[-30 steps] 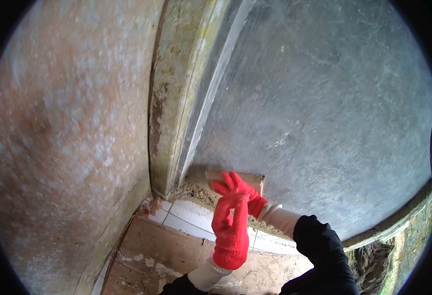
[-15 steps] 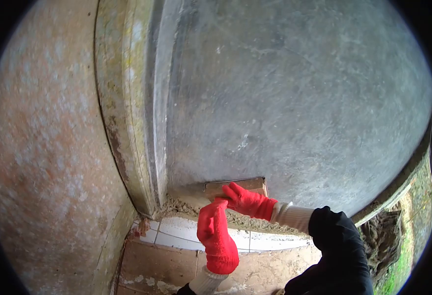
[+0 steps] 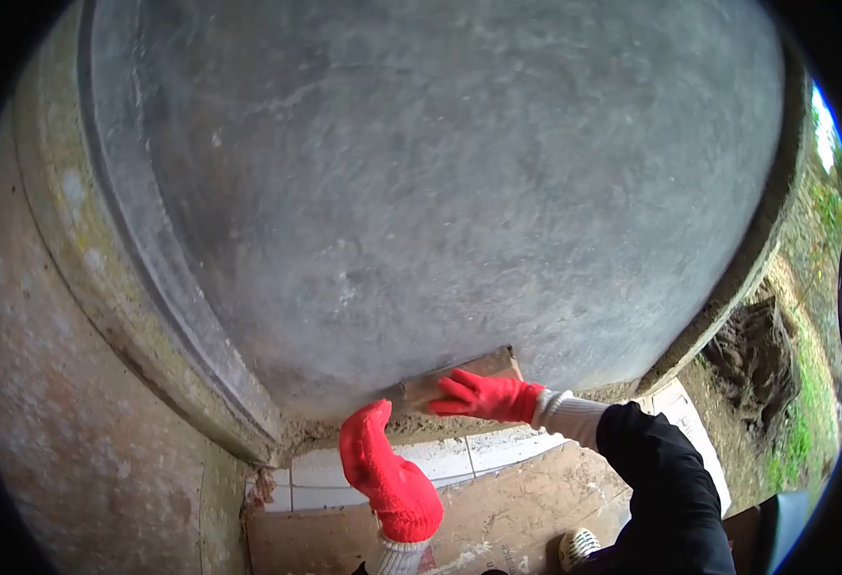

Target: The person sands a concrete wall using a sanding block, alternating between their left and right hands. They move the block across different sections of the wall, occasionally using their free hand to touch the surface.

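Observation:
A flat brown rectangular board (image 3: 483, 368) lies tilted along the lower edge of a smooth grey cement wall (image 3: 440, 211). My right hand (image 3: 486, 396), in a red glove with a white cuff, is closed on it, fingers laid over its face. My left hand (image 3: 390, 477), gloved in red too, is at the board's left end, its fingers drawn together and the tip at the corner. Whether it grips the board or holds something else is hidden. Rough wet-looking mortar (image 3: 311, 436) runs along the wall's foot below the board.
White tiles (image 3: 330, 471) form a strip under the mortar, with a brown floor (image 3: 526, 498) in front. A raised ledge (image 3: 86, 225) borders the left side. Dark crumpled cloth-like material (image 3: 754, 353) and grass (image 3: 799, 422) are at the right. A shoe (image 3: 579, 548) shows below.
My left hand has moved off the right hand's fingers, leftward to the board's end. The board is now more tilted. The camera view has turned to the right.

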Demonstrator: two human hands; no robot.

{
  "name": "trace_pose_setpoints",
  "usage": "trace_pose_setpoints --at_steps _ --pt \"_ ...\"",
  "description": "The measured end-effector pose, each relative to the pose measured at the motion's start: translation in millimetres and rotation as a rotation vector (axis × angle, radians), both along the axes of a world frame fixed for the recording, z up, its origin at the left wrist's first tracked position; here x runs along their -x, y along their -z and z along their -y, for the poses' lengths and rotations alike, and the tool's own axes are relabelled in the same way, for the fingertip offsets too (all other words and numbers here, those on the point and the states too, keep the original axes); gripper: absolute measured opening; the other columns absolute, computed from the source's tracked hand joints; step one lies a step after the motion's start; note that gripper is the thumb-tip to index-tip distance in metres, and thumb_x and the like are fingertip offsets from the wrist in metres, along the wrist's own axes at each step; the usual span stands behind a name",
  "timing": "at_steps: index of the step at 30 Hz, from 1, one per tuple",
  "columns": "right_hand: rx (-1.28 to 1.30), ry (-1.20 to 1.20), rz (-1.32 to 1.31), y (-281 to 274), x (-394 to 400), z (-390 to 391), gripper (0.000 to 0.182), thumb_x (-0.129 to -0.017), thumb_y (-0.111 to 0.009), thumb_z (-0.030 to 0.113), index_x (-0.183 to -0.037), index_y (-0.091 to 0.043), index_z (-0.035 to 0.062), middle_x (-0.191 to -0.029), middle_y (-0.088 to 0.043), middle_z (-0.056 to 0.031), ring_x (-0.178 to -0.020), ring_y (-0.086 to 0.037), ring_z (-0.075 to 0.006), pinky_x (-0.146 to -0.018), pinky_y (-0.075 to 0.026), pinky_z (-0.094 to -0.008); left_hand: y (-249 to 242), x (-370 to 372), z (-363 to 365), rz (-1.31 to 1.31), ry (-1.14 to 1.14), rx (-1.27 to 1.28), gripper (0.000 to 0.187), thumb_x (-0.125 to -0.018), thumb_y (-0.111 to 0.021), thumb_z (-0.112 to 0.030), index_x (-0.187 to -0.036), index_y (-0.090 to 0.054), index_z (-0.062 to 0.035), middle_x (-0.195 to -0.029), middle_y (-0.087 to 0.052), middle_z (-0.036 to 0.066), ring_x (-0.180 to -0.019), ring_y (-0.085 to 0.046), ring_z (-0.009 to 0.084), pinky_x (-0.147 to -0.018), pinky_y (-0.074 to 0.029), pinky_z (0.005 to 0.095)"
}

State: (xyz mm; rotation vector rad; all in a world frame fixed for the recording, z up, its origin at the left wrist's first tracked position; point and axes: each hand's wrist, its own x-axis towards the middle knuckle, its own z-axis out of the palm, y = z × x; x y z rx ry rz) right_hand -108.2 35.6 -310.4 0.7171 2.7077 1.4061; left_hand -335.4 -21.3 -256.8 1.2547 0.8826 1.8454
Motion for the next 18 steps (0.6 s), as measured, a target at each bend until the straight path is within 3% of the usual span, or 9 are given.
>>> trace_pose_setpoints --at_steps 2,4,6,8,9,12,14,16,18 --pt "-0.127 -0.004 -0.071 -28.7 -15.9 8.7 0.036 -0.075 -0.066 0.017 -0.11 -0.059 0.0258 -0.097 -0.054 -0.0053 -0.089 -0.057 -0.0239 -0.073 -0.054 -0.0347 -2.4 -7.7 -3.5 0.09 0.087 0.043 0.027 -0.098 -0.044 -0.014 -0.114 -0.056 0.0045 -0.117 -0.051 0.013 -0.11 -0.053 0.0247 -0.099 -0.045 0.0399" --pt "-0.122 0.148 -0.582 -91.7 -26.7 32.8 0.042 -0.067 -0.073 0.022 -0.106 -0.058 0.0201 -0.101 -0.052 -0.0102 -0.091 -0.055 -0.0301 -0.072 -0.052 -0.0396 -0.4 -18.3 -6.4 -0.059 0.045 -0.042 0.027 -0.098 -0.044 -0.014 -0.113 -0.056 0.0044 -0.116 -0.051 0.013 -0.109 -0.053 0.0241 -0.099 -0.044 0.0394" --pt "-0.427 0.274 -0.492 -142.7 -50.9 56.0 0.052 -0.059 -0.078 0.026 -0.107 -0.06 0.0143 -0.114 -0.049 -0.0205 -0.098 -0.053 -0.0399 -0.078 -0.05 -0.0487 -13.6 -27.4 -8.9 -0.112 0.07 -0.087 0.027 -0.098 -0.044 -0.015 -0.112 -0.056 0.0045 -0.114 -0.052 0.013 -0.108 -0.053 0.0239 -0.099 -0.044 0.0388" --pt "-0.509 0.461 -0.776 -172.1 -77.7 71.4 0.063 -0.054 -0.079 0.027 -0.111 -0.057 0.01 -0.113 -0.048 -0.0245 -0.098 -0.05 -0.0471 -0.078 -0.047 -0.0559 -25.4 -31.0 -16.2 -0.072 0.089 -0.126 0.03 -0.097 -0.043 -0.018 -0.111 -0.056 0.0045 -0.113 -0.052 0.012 -0.108 -0.052 0.0243 -0.099 -0.043 0.0396" --pt "-0.7 0.38 -0.82 -176.3 -91.3 68.7 0.072 -0.052 -0.079 0.029 -0.116 -0.053 0.0071 -0.115 -0.046 -0.026 -0.1 -0.049 -0.0485 -0.08 -0.045 -0.057 -29.9 -34.6 -19.0 0.047 0.128 -0.185 0.033 -0.097 -0.041 -0.022 -0.111 -0.055 0.0043 -0.113 -0.052 0.012 -0.108 -0.052 0.0249 -0.1 -0.042 0.0402" --pt "-0.661 0.418 -1.0 -162.8 -80.3 67.8 0.069 -0.057 -0.077 0.027 -0.119 -0.052 0.0099 -0.12 -0.044 -0.025 -0.104 -0.05 -0.0455 -0.085 -0.046 -0.055 -52.2 -52.3 -15.0 0.057 0.121 -0.166 0.036 -0.097 -0.04 -0.025 -0.112 -0.055 0.0038 -0.115 -0.052 0.012 -0.108 -0.052 0.0248 -0.101 -0.041 0.0403" --pt "-0.48 0.569 -0.417 -72.6 -103.4 29.6 0.059 -0.071 -0.072 0.028 -0.125 -0.052 0.0147 -0.121 -0.045 -0.0215 -0.103 -0.054 -0.0365 -0.085 -0.05 -0.049 -66.0 -77.4 -10.6 0.04 0.162 -0.263 0.033 -0.097 -0.041 -0.023 -0.112 -0.055 0.0034 -0.117 -0.052 0.012 -0.11 -0.052 0.0245 -0.102 -0.04 0.0395" --pt "-0.302 0.079 -0.068 -107.1 -62.1 43.3 0.053 -0.085 -0.062 0.031 -0.135 -0.046 0.0208 -0.118 -0.05 -0.0156 -0.1 -0.057 -0.029 -0.084 -0.053 -0.0426 -81.6 -99.9 -5.5 0.06 0.289 -0.232 0.031 -0.096 -0.041 -0.02 -0.113 -0.055 0.0033 -0.122 -0.052 0.013 -0.113 -0.05 0.0244 -0.101 -0.04 0.0385" --pt "-0.259 0.15 -0.391 -123.0 -80.7 54.2 0.055 -0.084 -0.063 0.035 -0.135 -0.047 0.0217 -0.116 -0.053 -0.0152 -0.099 -0.057 -0.0292 -0.083 -0.053 -0.0416 -95.4 -103.9 -10.3 -0.105 0.276 -0.339 0.029 -0.095 -0.041 -0.014 -0.116 -0.053 0.0035 -0.126 -0.051 0.014 -0.116 -0.048 0.0249 -0.102 -0.038 0.0378"
